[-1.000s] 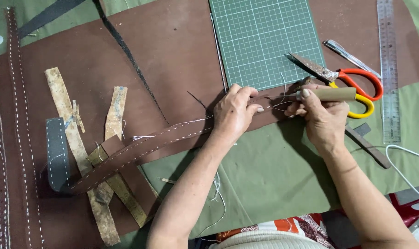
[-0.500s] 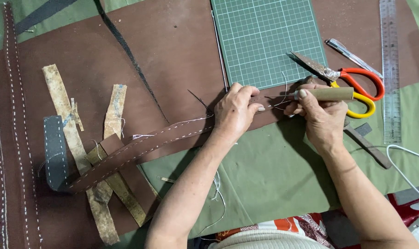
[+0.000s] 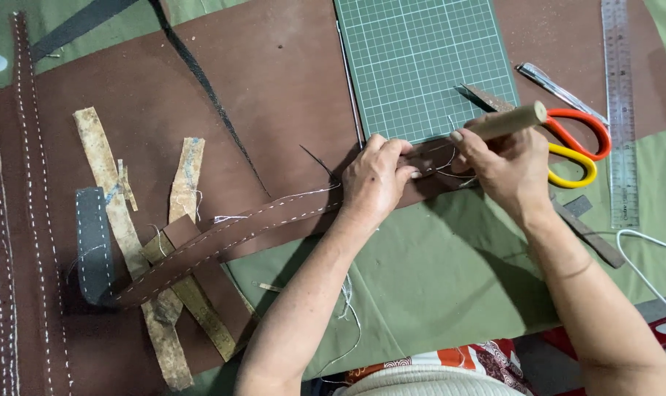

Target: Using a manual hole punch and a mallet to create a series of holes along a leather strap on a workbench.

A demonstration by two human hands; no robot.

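1. Nearest me, my forearms reach out over the green cloth (image 3: 450,257) that covers the near part of the table.
2. My left hand (image 3: 373,180) is closed on the end of a brown stitched leather strap (image 3: 230,231), pinning it down with fingers curled over it.
3. My right hand (image 3: 505,165) is wrapped tight around the wooden handle of an awl (image 3: 509,121), the handle tilted up to the right, its tip down at the strap end just beside my left fingertips, with loose white thread (image 3: 450,165) around it.
4. The strap runs away left and down, across tan leather scraps (image 3: 113,191) and a grey stitched strip (image 3: 91,242).
5. Just beyond my right hand lie scissors (image 3: 575,136) with red and yellow handles.
6. Farther off sit the green cutting mat (image 3: 421,59) and a clear ruler (image 3: 619,110) at the right.
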